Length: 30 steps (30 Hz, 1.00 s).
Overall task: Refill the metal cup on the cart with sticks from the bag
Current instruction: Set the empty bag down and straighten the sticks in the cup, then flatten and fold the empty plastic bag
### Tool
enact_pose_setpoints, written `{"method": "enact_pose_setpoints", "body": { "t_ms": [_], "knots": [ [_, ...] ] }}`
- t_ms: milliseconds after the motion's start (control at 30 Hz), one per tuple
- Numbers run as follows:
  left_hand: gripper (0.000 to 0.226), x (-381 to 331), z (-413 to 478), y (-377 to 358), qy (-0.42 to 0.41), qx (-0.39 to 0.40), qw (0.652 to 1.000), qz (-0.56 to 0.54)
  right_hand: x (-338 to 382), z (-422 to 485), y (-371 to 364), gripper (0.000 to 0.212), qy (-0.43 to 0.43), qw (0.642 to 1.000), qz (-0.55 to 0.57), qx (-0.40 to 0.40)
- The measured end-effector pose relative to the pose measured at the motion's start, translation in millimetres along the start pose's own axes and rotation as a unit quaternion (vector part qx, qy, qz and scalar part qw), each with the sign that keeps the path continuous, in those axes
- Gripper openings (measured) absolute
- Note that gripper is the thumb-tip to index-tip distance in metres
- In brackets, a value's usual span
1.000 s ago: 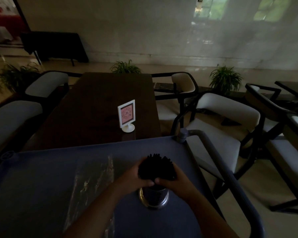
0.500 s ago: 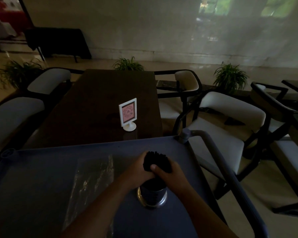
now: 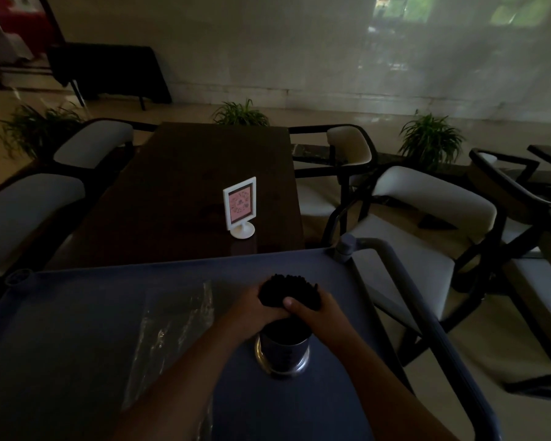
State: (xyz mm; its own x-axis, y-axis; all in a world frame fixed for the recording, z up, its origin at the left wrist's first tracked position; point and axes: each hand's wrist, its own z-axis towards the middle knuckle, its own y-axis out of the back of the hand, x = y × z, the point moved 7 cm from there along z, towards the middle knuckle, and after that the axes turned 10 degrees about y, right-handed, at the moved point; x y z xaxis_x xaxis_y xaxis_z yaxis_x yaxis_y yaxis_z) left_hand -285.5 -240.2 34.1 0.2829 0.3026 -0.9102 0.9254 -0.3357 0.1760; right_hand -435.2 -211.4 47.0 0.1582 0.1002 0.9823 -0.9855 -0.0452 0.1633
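A shiny metal cup (image 3: 282, 351) stands on the blue cart top (image 3: 77, 313) near its right side. A thick bundle of black sticks (image 3: 288, 289) pokes out of the cup, tips up. My left hand (image 3: 253, 308) grips the bundle from the left and my right hand (image 3: 312, 310) grips it from the right, thumb across the front. Both hands sit just above the cup's rim. A clear plastic bag (image 3: 175, 326) lies flat on the cart to the left of my left forearm.
The cart's grey handle rail (image 3: 404, 281) runs along its right edge. Beyond the cart is a dark wooden table (image 3: 188, 186) with a small white sign stand (image 3: 240, 206). Cushioned chairs (image 3: 427, 211) flank the table, and potted plants line the far wall.
The fanned-out stick bundle has been squeezed tighter between my hands, which have closed in around it above the cup. The view has shifted slightly.
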Motion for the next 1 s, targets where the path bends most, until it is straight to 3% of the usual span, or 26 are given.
{"method": "enact_pose_setpoints", "body": {
  "t_ms": [300,467,533,633,700,833,1000],
  "knots": [
    [0.047,4.2,1.7,-7.2,0.029,-0.007,0.999,-0.018,-7.6,3.8,4.6,0.027,-0.008,0.999,-0.038,-0.007],
    [0.059,-1.7,-6.0,-7.7,0.003,0.005,1.000,-0.024,-5.0,4.1,6.7,0.031,0.004,0.998,-0.059,-0.002],
    [0.060,-5.3,-12.2,-4.5,-0.007,0.008,1.000,-0.029,0.5,5.0,6.0,0.039,0.021,0.997,-0.072,0.007],
    [0.065,-16.4,-23.6,5.6,-0.021,-0.007,1.000,-0.005,14.5,7.3,9.7,0.070,0.025,0.995,-0.099,-0.005],
    [0.067,-26.4,-30.9,13.0,-0.035,-0.013,0.999,0.004,34.5,9.4,13.1,0.075,0.046,0.994,-0.099,-0.016],
    [0.052,-50.8,-49.1,24.1,-0.069,-0.025,0.997,-0.017,90.2,9.4,19.2,0.063,0.121,0.977,-0.167,-0.047],
    [0.033,-64.7,-78.1,48.1,-0.095,-0.088,0.990,-0.055,134.1,1.6,-8.6,0.028,0.183,0.983,-0.021,-0.019]
  ]
}}
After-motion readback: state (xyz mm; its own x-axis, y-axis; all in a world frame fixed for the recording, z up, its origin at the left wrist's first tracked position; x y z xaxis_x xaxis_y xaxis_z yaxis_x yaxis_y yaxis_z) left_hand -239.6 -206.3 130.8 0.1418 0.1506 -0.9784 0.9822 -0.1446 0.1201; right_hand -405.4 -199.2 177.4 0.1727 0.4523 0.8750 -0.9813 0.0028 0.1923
